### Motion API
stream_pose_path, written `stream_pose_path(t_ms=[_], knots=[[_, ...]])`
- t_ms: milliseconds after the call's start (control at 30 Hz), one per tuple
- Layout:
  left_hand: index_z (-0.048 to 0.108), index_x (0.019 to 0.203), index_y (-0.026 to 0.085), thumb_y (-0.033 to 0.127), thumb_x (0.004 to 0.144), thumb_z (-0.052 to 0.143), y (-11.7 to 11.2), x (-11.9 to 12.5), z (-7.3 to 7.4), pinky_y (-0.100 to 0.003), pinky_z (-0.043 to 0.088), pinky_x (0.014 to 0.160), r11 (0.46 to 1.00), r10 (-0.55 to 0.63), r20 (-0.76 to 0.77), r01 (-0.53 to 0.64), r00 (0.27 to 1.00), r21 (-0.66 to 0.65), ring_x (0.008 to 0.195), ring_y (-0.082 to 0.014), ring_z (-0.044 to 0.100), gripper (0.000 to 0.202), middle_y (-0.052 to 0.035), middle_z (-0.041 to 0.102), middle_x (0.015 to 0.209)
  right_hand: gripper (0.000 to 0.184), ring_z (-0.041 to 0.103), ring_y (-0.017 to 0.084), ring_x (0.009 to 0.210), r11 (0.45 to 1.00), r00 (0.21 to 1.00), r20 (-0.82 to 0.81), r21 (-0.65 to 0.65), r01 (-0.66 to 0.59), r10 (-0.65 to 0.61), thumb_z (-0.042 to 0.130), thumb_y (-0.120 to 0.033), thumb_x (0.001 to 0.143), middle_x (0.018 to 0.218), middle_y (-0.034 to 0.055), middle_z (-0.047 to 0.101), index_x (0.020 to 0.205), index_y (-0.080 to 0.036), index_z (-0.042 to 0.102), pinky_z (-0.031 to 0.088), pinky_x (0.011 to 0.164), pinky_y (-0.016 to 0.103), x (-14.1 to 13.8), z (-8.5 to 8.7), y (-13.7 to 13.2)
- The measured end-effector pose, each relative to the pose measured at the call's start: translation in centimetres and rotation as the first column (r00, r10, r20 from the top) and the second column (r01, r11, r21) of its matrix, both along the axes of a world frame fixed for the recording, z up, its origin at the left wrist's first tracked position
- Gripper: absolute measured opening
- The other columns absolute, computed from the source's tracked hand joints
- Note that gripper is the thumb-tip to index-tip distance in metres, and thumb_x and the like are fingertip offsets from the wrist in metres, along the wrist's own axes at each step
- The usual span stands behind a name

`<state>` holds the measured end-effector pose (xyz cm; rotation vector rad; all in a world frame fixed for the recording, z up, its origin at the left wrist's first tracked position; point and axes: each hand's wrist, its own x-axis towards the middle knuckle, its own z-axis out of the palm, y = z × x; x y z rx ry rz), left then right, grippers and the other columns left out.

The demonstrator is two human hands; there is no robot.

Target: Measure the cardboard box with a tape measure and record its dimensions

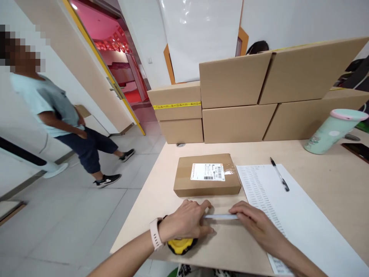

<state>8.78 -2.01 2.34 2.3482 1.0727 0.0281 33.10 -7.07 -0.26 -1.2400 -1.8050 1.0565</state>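
A yellow-and-black tape measure point(181, 247) lies at the table's front edge, mostly covered by my left hand point(186, 221). The left palm and wrist are over its case, with the thumb and forefinger curved forward on either side of the blade. Between my hands runs the pale, narrow blade point(221, 216), low over the table. My right hand point(256, 223) pinches the blade's far end between thumb and fingers. Just beyond them lies a closed cardboard parcel point(184, 173) with a white shipping label point(201, 172), apart from the blade.
Printed sheets point(291, 211) lie at the right, bearing a black pen point(279, 174). Stacked cartons point(238, 123) line the table's back. A green tumbler point(331, 132) and a phone point(357, 152) are at far right. One person point(60, 107) is on the left; another's head point(258, 47) shows behind the cartons.
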Motion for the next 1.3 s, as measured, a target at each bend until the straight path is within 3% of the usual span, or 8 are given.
stream_pose_path(t_ms=[133, 233, 400, 700, 900, 1133, 1233, 1300], knots=[[0.060, 0.109, 0.019, 0.058, 0.075, 0.059, 0.5, 0.5, -0.3, -0.034, 0.034, 0.064, 1.000, 0.007, 0.022, -0.008, 1.000, 0.025, 0.061, -0.0202, 0.049, 0.052, -0.0011, 0.054, 0.063, 0.030, 0.061, 0.028, 0.106, 0.990, 0.994, 0.055, 0.097, -0.101, 0.096, 0.052, -0.044, 0.082, 0.111, -0.0018, 0.065, 0.110, -0.049, 0.060, 0.053, 0.088, 0.047, -2.0, 0.1, 0.6], [0.061, 0.104, 0.018, 0.060, 0.079, 0.053, 1.2, -0.1, -0.3, -0.033, 0.034, 0.061, 0.995, 0.078, 0.007, -0.078, 0.997, 0.068, 0.060, -0.0209, 0.052, 0.050, -0.0045, 0.059, 0.068, 0.029, 0.062, 0.026, 0.102, 0.959, 0.938, 0.209, 0.131, 0.253, -0.276, 0.042, -0.043, 0.089, 0.114, 0.0049, 0.064, 0.109, -0.034, 0.061, 0.053, 0.082, 0.044, 2.1, 0.1, 1.9], [0.064, 0.089, 0.017, 0.053, 0.082, 0.050, 2.4, -0.6, -0.3, -0.033, 0.033, 0.060, 0.982, 0.145, -0.019, -0.142, 0.989, 0.126, 0.066, -0.0246, 0.056, 0.039, -0.0100, 0.064, 0.076, 0.039, 0.063, 0.032, 0.086, 0.701, 0.457, 0.576, 0.317, 0.639, -0.677, 0.039, -0.054, 0.085, 0.096, 0.0120, 0.068, 0.095, -0.022, 0.059, 0.048, 0.064, 0.044, 12.5, -0.4, 5.8], [0.062, 0.081, 0.018, 0.044, 0.085, 0.048, 2.2, 0.3, -1.3, -0.035, 0.035, 0.062, 0.951, 0.231, -0.049, -0.215, 0.972, 0.221, 0.062, -0.0269, 0.058, 0.029, -0.0106, 0.063, 0.068, 0.041, 0.064, 0.029, 0.088, 0.863, 0.477, 0.749, 0.249, 0.440, -0.459, 0.036, -0.025, 0.085, 0.101, 0.0149, 0.068, 0.122, -0.015, 0.052, 0.045, 0.070, 0.039, 15.1, -3.2, 9.5], [0.056, 0.077, 0.019, 0.035, 0.081, 0.051, 2.4, 0.5, -1.6, -0.032, 0.030, 0.057, 0.916, 0.309, -0.065, -0.279, 0.949, 0.288, 0.059, -0.0249, 0.056, 0.017, -0.0090, 0.061, 0.065, 0.036, 0.066, 0.023, 0.084, 0.823, 0.817, 0.100, 0.026, 0.568, -0.567, 0.046, -0.038, 0.085, 0.091, 0.0077, 0.072, 0.109, -0.019, 0.064, 0.050, 0.080, 0.039, 15.4, -0.7, 8.5], [0.062, 0.090, 0.018, 0.038, 0.081, 0.058, -0.2, 1.6, 0.1, -0.033, 0.029, 0.057, 0.883, 0.286, 0.076, -0.294, 0.955, 0.365, 0.079, -0.0335, 0.056, 0.023, -0.0162, 0.065, 0.083, 0.030, 0.059, 0.014, 0.065, 0.697, 0.703, -0.324, 0.158, 0.700, -0.632, 0.075, -0.044, 0.068, 0.072, -0.0014, 0.064, 0.086, -0.024, 0.060, 0.048, 0.063, 0.026, 13.9, 2.8, 6.9], [0.063, 0.101, 0.019, 0.038, 0.087, 0.055, -2.6, 6.5, 1.3, -0.037, 0.036, 0.067, 0.918, -0.001, 0.278, -0.110, 0.961, 0.381, 0.085, -0.0309, 0.056, 0.025, -0.0161, 0.065, 0.094, 0.039, 0.042, 0.010, 0.045, 0.590, 0.608, -0.357, 0.171, 0.789, -0.709, 0.060, -0.056, 0.079, 0.049, -0.0058, 0.042, 0.064, -0.023, 0.046, 0.038, 0.048, 0.024, 13.1, 3.0, 8.5], [0.063, 0.098, 0.018, 0.034, 0.091, 0.047, -3.4, 11.3, 1.3, -0.037, 0.037, 0.066, 0.921, -0.170, 0.278, 0.053, 0.945, 0.385, 0.082, -0.0293, 0.055, 0.023, -0.0148, 0.064, 0.088, 0.044, 0.044, 0.013, 0.044, 0.629, 0.597, -0.424, 0.079, 0.774, -0.681, 0.044, -0.065, 0.084, 0.046, -0.0050, 0.041, 0.066, -0.024, 0.046, 0.040, 0.048, 0.026, 12.7, 2.7, 10.2]])
